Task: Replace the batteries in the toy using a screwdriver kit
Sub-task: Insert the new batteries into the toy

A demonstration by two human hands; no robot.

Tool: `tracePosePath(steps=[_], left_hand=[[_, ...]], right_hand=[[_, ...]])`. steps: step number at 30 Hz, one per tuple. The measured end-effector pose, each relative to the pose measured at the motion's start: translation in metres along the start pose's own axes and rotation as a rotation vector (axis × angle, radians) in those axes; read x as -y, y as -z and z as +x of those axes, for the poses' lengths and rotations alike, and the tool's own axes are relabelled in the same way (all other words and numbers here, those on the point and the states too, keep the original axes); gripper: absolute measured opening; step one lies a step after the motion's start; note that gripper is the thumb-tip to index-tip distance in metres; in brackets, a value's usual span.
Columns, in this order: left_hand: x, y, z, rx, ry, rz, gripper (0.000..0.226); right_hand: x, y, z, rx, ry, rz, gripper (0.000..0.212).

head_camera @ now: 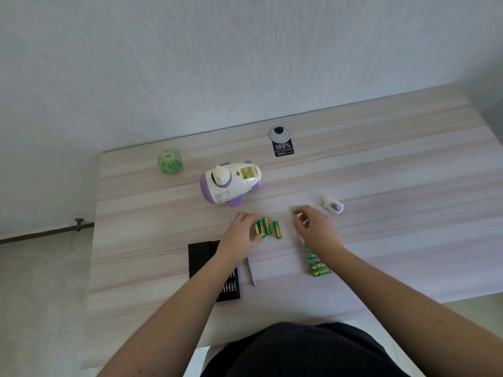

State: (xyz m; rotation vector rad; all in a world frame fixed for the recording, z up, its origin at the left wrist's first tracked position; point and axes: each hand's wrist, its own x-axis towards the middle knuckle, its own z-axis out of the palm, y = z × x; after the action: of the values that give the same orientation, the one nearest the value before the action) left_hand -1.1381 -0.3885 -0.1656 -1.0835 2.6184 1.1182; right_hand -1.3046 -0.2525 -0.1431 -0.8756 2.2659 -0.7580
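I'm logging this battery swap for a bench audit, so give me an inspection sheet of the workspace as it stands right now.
Surface: pale wood-grain table, set against a white wall.
Job's things: white and purple toy lying with its battery bay open and looking empty; battery cover apart to its right; loose green batteries grouped near the middle; green battery pack; black screwdriver kit, open; screwdriver beside it.
Clutter: green tissue pack; black label.
Grippers: left hand fingers touching the loose batteries; right hand pinching something green at the pack's far end.
Cables: nothing seen; a cable grommet sits unused.
Surroundings: rail on the left wall.
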Motion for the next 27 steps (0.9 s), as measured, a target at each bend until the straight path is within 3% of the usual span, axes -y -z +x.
tracePosePath(steps=[5,9,13,19,23,27], left_hand=[[-0.017,-0.008,-0.013,-0.124,-0.034,-0.035,0.024],[-0.041,-0.034,-0.024,-0.029,-0.085,-0.026,0.01],[-0.06,-0.064,-0.029,0.104,-0.045,-0.051,0.015],[-0.079,-0.084,-0.02,0.117,0.064,-0.101,0.027],[-0.085,-0.089,-0.008,0.1,0.094,-0.083,0.03],[-0.087,-0.09,-0.002,0.115,0.104,-0.07,0.047]], right_hand=[[-0.032,0.031,-0.005,-0.165,-0.095,0.049,0.021],[-0.067,0.034,-0.009,-0.038,-0.211,-0.033,0.02],[-0.09,0.024,-0.018,0.124,-0.171,-0.076,0.015],[-0.088,0.02,-0.022,0.117,-0.08,-0.068,0.02],[-0.086,0.021,-0.018,0.233,-0.005,-0.165,0.02],[-0.086,0.023,-0.012,0.292,0.057,-0.277,0.021]])
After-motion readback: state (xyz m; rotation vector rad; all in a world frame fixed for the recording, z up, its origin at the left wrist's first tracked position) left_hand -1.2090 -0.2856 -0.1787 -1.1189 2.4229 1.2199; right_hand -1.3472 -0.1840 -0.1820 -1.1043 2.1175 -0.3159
